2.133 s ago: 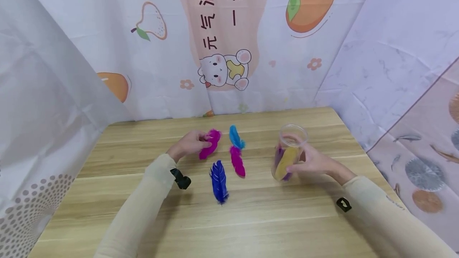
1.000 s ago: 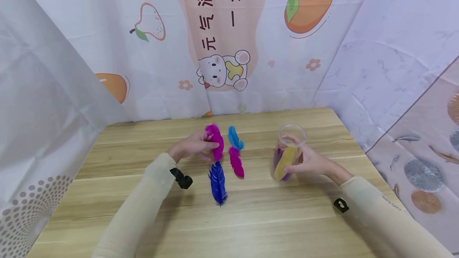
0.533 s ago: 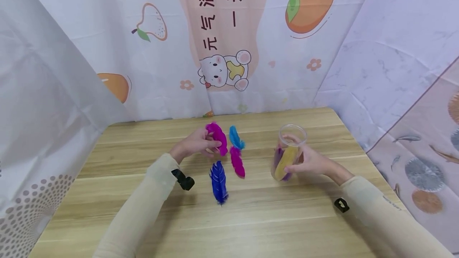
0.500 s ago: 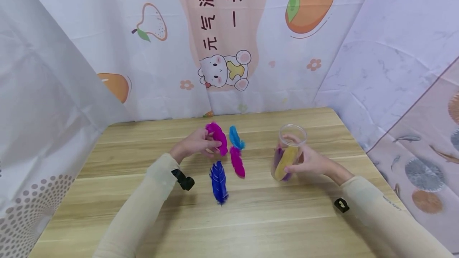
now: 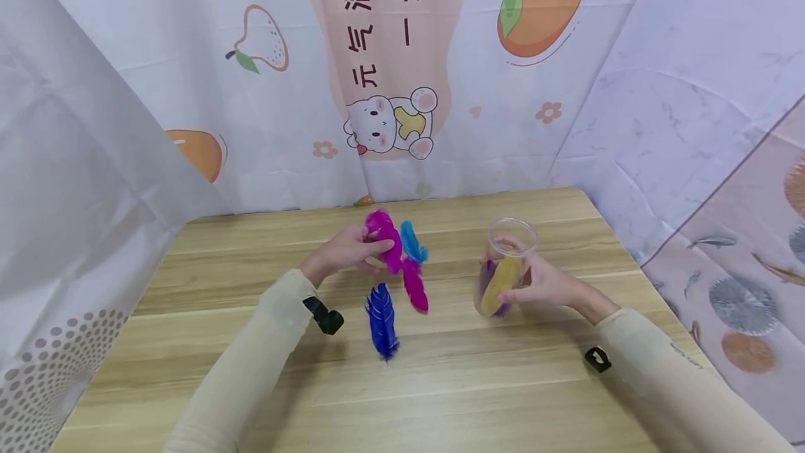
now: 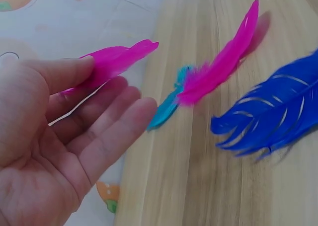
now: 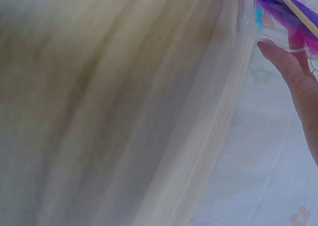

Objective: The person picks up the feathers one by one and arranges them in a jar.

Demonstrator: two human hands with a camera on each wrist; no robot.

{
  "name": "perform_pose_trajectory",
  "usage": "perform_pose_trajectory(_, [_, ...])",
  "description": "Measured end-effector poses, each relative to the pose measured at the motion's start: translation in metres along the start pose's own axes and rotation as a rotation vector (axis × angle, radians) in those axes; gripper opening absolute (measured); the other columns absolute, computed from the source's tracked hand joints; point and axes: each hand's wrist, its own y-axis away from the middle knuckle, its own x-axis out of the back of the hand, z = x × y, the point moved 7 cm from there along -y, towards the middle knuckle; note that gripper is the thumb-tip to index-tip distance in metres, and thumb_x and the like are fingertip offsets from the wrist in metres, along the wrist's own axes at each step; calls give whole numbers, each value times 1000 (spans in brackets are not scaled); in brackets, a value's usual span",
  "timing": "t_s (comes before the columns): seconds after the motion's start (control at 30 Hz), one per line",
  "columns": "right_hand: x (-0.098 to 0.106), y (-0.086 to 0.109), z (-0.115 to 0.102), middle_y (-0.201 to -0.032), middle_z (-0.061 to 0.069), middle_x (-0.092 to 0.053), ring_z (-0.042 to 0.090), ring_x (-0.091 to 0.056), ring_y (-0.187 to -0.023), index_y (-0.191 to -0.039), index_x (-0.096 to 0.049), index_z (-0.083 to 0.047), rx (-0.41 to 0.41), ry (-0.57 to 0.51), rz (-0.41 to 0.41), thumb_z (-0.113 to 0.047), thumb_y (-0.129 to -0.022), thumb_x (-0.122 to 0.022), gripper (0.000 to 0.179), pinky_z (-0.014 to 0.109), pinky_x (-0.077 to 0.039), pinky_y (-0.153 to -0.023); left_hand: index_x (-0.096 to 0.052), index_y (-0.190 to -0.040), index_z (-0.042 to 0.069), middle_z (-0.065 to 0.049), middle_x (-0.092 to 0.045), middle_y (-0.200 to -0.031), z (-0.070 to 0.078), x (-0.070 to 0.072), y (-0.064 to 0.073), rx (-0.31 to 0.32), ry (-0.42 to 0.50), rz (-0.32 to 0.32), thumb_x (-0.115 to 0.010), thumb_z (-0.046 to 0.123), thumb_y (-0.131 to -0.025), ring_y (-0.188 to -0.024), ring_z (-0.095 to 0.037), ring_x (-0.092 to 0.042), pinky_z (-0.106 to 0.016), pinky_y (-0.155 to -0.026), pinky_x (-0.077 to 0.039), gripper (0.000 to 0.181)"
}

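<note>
Between thumb and index finger my left hand (image 5: 346, 252) pinches a magenta feather (image 6: 117, 62); in the left wrist view it is raised above the table, the other fingers spread loosely. On the tabletop beyond it lie a light blue feather (image 5: 411, 240) and a second magenta feather (image 5: 414, 286), end to end. Nearer to me is a larger dark blue feather (image 5: 381, 324). My right hand (image 5: 547, 284) grips an upright clear plastic cup (image 5: 513, 238) holding a yellow feather (image 5: 502, 286) and purple ones. The right wrist view catches only the cup's edge and some fingers.
The wooden table (image 5: 440, 397) ends at a printed cloth curtain (image 5: 283, 117) behind it. More cloth hangs at the left and right sides. Black camera mounts (image 5: 323, 315) sit on both sleeves.
My left hand has lifted the magenta feather and carried it a little to the right, toward the light blue one. The right hand and cup have stayed in place.
</note>
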Motion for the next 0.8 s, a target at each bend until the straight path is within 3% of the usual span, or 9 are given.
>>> perform_pose_trajectory(0.13, [-1,-1,0,-137,22,-53,19,-61,-119,-154,-15,-3,5,-2,-7,8,-81,-80,98,31,-53,-96,-62,-121,5,-14,-73,-105,7,-1,-1,-43,18,25,-68,21,-99,-98,-33,-71,-56,-83,-57,28])
perform_pose_trajectory(0.37, [0,-1,-2,-138,21,-54,16,-58,-123,-154,-15,-2,3,16,-1,7,-81,-80,99,27,-49,-100,-63,-121,8,-16,-72,-102,26,-7,-1,-98,36,45,-70,23,-99,-100,-46,-68,-55,-77,-59,28])
perform_pose_trajectory(0.53, [0,0,-1,-137,15,-56,15,-59,-122,-154,-16,-3,-1,27,12,7,-80,-81,98,29,-51,-97,-67,-118,4,-15,-73,-101,39,-15,1,-114,42,38,-68,30,-100,-96,-45,-70,-55,-77,-59,32])
perform_pose_trajectory(0.8, [0,0,-1,-137,11,-58,14,-59,-121,-154,-16,-1,-6,43,16,6,-80,-81,99,28,-51,-97,-67,-113,3,-15,-74,-102,58,-29,6,-229,70,-7,-75,20,-94,-93,-33,-73,-50,-73,-61,27])
